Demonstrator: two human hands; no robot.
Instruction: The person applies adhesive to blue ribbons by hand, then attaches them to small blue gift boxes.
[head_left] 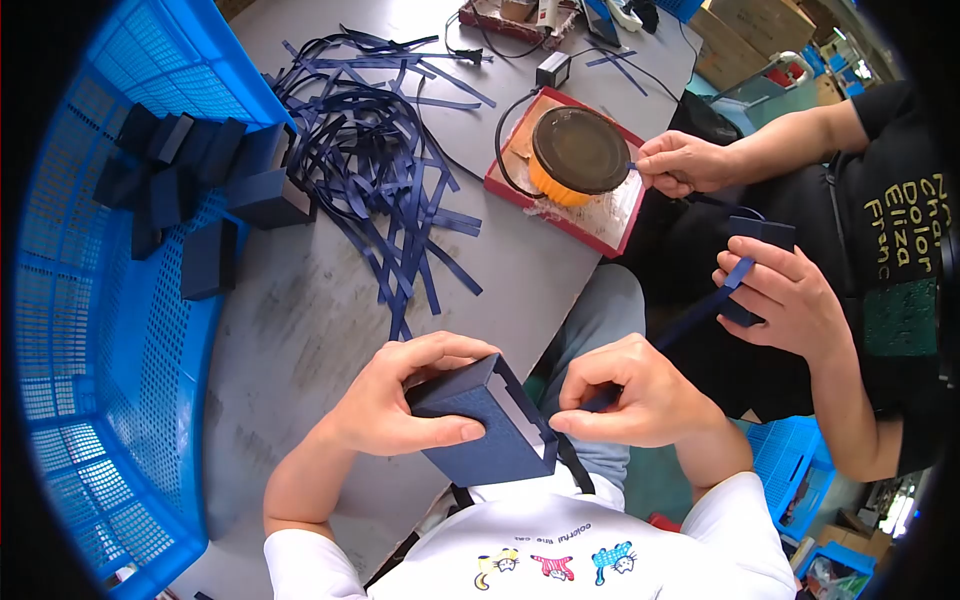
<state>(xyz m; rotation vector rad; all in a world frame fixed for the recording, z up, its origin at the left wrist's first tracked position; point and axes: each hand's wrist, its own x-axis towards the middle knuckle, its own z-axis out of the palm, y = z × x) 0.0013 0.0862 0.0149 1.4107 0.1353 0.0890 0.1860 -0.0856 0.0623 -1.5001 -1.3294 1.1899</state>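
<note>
My left hand is wrapped round a dark blue box, thumb on its front face and fingers over the top. The box is tilted, and its open side, pale inside, faces right. Just right of that opening, my right hand is closed in a pinch on the dark ribbon, mostly hidden by the fingers. Above my left hand, a tangled pile of navy ribbons lies on the grey table.
A blue crate with several dark boxes stands at left. A round pot sits on a red-edged tray. At right, a co-worker's hands hold a ribbon and another box.
</note>
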